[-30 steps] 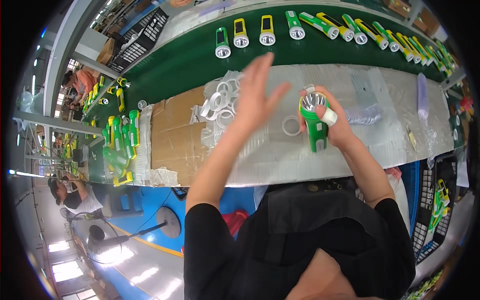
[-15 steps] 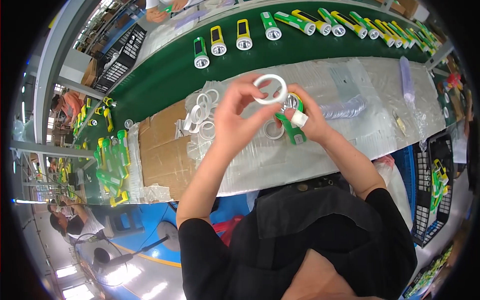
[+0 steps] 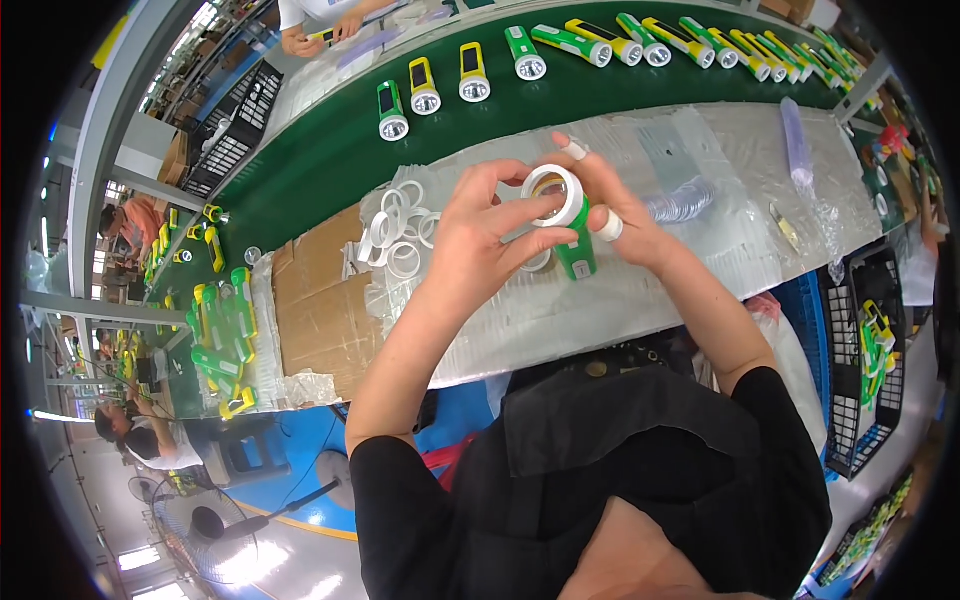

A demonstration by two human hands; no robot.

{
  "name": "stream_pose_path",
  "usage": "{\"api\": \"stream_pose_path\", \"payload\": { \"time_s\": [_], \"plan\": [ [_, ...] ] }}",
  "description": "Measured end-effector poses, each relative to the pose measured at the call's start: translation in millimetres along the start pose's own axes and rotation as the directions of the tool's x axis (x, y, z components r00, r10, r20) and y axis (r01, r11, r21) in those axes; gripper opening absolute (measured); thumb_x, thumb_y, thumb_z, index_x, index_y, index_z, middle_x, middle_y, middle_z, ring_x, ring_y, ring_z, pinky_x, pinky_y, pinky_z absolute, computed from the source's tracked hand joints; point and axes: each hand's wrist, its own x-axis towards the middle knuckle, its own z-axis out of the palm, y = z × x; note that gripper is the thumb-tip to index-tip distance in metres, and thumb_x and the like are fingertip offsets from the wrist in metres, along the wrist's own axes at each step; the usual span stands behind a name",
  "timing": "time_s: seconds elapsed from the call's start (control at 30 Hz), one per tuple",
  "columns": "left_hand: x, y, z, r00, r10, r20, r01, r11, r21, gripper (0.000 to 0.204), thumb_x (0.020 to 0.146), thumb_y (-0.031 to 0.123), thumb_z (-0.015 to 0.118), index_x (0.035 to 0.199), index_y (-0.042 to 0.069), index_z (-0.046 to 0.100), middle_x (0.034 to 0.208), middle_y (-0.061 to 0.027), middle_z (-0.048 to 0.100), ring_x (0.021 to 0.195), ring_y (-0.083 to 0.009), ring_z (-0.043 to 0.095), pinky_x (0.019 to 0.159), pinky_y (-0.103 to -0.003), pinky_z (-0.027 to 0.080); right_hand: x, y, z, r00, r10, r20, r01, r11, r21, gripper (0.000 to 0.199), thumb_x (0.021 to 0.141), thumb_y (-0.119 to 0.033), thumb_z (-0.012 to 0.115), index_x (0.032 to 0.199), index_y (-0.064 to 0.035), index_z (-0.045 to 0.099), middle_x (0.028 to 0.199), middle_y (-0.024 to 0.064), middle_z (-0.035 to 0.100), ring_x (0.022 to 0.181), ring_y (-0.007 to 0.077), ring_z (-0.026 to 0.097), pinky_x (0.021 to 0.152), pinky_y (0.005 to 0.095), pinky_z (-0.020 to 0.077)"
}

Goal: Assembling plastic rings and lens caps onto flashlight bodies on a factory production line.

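Observation:
A white ring (image 3: 574, 211) sits at the head of a green flashlight (image 3: 577, 260), whose body points toward me below it. My left hand (image 3: 485, 230) grips the ring from the left, with a finger reaching over its opening. On the right, my right hand (image 3: 632, 220) is around the flashlight's head; its thumb and raised index finger wear white finger covers. Its other fingers are partly hidden behind the ring. Left of my hands lies a loose pile of white rings (image 3: 382, 228), and another ring (image 3: 537, 262) is partly hidden beside the flashlight.
Along the green belt (image 3: 330, 160) stands a row of green and yellow flashlights (image 3: 472, 72). More flashlights (image 3: 221, 330) are heaped at left. Plastic sheeting covers the bench, with cardboard (image 3: 325, 300) at its left. A black crate (image 3: 862, 385) stands at right. Another person's hands (image 3: 300, 42) work across the belt.
My left hand has brought the white ring down onto the flashlight's head, where the ring was held apart before. My right index finger has lifted away. The view has shifted slightly.

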Motion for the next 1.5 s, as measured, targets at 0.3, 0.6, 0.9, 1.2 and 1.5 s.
{"api": "stream_pose_path", "payload": {
  "time_s": [0.3, 0.6, 0.9, 1.2, 1.5],
  "plan": [
    [5, 8, 37, 0.999, 0.008, -0.033, -0.012, 0.991, -0.133, 0.040, 0.070, 0.018, 0.083, 0.102, 0.010, 0.060, 0.111, -0.0115, 0.064, 0.096, -0.0336, 0.064, 0.074, -0.040, 0.052, 24, -94, -21, 0.886, 0.196, 0.420, 0.313, 0.417, -0.854, 0.030, 0.075, -0.015, 0.073, 0.098, -0.0029, 0.060, 0.096, 0.0081, 0.058, 0.082, 0.0257, 0.059, 0.071, 0.0346, 0.0491],
    [6, 17, 45, 0.990, -0.133, 0.047, 0.140, 0.959, -0.246, 0.035, 0.074, 0.010, 0.081, 0.102, 0.006, 0.060, 0.105, -0.0068, 0.070, 0.092, -0.0232, 0.068, 0.077, -0.033, 0.053, 53, -123, -10, 0.690, 0.577, 0.437, 0.298, 0.323, -0.898, 0.026, 0.076, -0.018, 0.072, 0.089, -0.0023, 0.057, 0.088, 0.0075, 0.052, 0.076, 0.0234, 0.056, 0.067, 0.0345, 0.0467],
    [7, 16, 56, 0.993, -0.062, -0.101, 0.045, 0.985, -0.167, 0.035, 0.069, 0.016, 0.082, 0.096, 0.012, 0.060, 0.080, -0.0080, 0.063, 0.076, -0.0287, 0.063, 0.062, -0.041, 0.048, 51, -119, -4, 0.749, 0.585, 0.309, 0.232, 0.206, -0.951, 0.033, 0.076, -0.030, 0.071, 0.085, -0.0013, 0.058, 0.073, 0.0107, 0.057, 0.066, 0.0268, 0.058, 0.059, 0.0392, 0.0448],
    [13, 12, 61, 0.988, -0.133, -0.076, 0.118, 0.977, -0.176, 0.033, 0.069, 0.017, 0.082, 0.093, 0.012, 0.060, 0.077, -0.0055, 0.063, 0.073, -0.0274, 0.062, 0.062, -0.041, 0.049, 43, -110, 0, 0.870, 0.485, -0.084, 0.010, -0.188, -0.982, 0.050, 0.075, -0.047, 0.070, 0.084, 0.0011, 0.059, 0.070, 0.0144, 0.062, 0.069, 0.0341, 0.063, 0.060, 0.0435, 0.0477],
    [12, 16, 62, 0.990, -0.093, -0.108, 0.076, 0.986, -0.150, 0.035, 0.067, 0.018, 0.083, 0.092, 0.012, 0.060, 0.077, -0.0052, 0.064, 0.075, -0.0271, 0.063, 0.063, -0.039, 0.050, 42, -114, -4, 0.832, 0.554, 0.034, 0.070, -0.045, -0.997, 0.054, 0.077, -0.049, 0.073, 0.092, -0.0002, 0.056, 0.085, 0.0149, 0.061, 0.071, 0.0293, 0.060, 0.064, 0.0416, 0.0479]
  ]
}}
